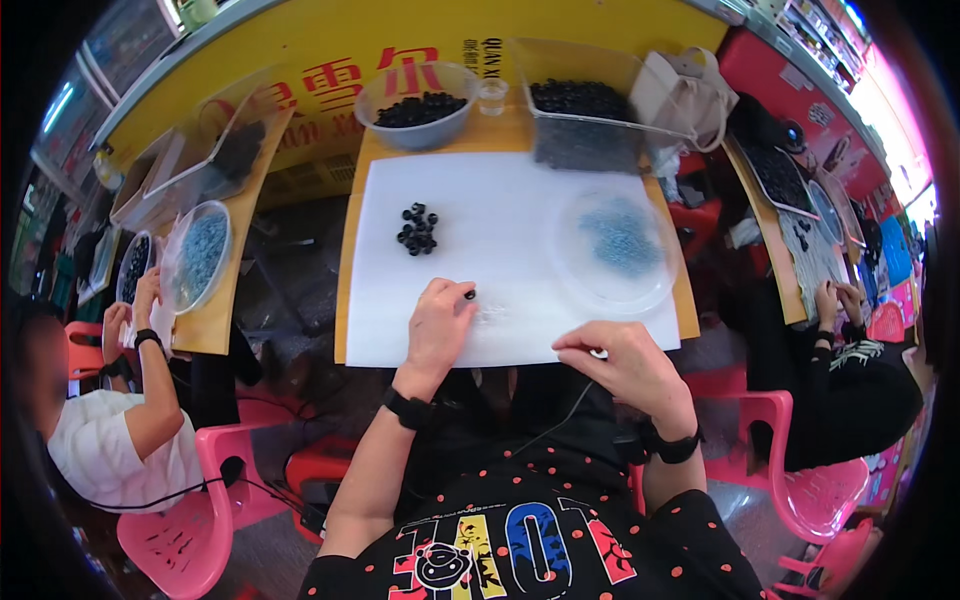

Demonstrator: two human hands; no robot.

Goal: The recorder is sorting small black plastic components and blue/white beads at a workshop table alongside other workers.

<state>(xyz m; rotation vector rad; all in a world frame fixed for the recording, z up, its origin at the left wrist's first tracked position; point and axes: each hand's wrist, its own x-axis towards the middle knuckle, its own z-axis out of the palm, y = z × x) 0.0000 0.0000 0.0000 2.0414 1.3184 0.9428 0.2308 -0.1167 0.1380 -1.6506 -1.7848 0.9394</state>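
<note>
Left grip (438, 325) over white sheet (500, 220), chairs (825, 490) alongside

bright light on white sheet (500, 215), washed-out glare at upper right, bent edges, black corners

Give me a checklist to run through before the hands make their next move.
1. Small round black piece secured: ok, the left hand grips it.
2. Right hand holding something: cannot tell, its grip is unclear.
3. Pile of round black pieces undisturbed by hands: ok, neither touches it on the white rectangular sheet.
4. Tiny blue pieces contained: ok, inside the clear round plastic tray.
5. Small transparent pieces contained: not ok, loose on the sheet between the hands.
</note>
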